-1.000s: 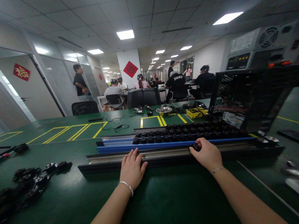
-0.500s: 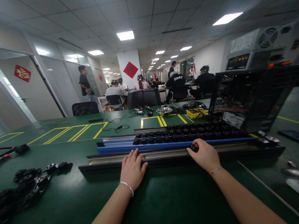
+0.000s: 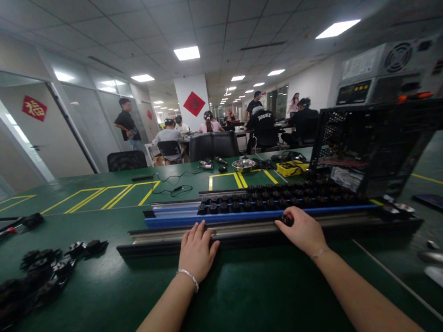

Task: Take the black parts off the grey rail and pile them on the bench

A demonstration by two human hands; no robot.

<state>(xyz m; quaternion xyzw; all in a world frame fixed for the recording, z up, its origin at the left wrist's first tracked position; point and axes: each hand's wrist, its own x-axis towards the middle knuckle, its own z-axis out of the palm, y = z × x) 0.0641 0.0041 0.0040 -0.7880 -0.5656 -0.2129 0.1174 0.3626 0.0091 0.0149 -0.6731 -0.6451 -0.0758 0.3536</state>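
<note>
Where the right hand point(image 3: 307, 231) reaches over the long black rail with a silver metal channel point(image 3: 248, 228), a small, rounded black part point(image 3: 287, 220) lies between its thumb and index finger. These fingers are drawn narrow and hold the part, the thumb tip on its left side and the index finger across its upper side; its underside is hidden, so whether it touches the channel cannot be told. Left of the part along the same rail, the left hand point(image 3: 195, 250) lies palm down, its fingers extended over the rail and its thumb apart from them at the front edge.

At the rail's right end sit several black-and-silver parts point(image 3: 404, 208). Just behind the rail runs a long blue rail point(image 3: 177, 219), with rows of small black parts point(image 3: 250, 204) beside it. An open black metal computer case point(image 3: 379, 142) stands behind the rail's right end. Well behind the rail are a shiny round metal bowl point(image 3: 243, 164) and a yellow tray point(image 3: 290, 169). Left of the rail, a loose heap of black parts point(image 3: 41, 271) lies on the green tabletop point(image 3: 253, 301).
</note>
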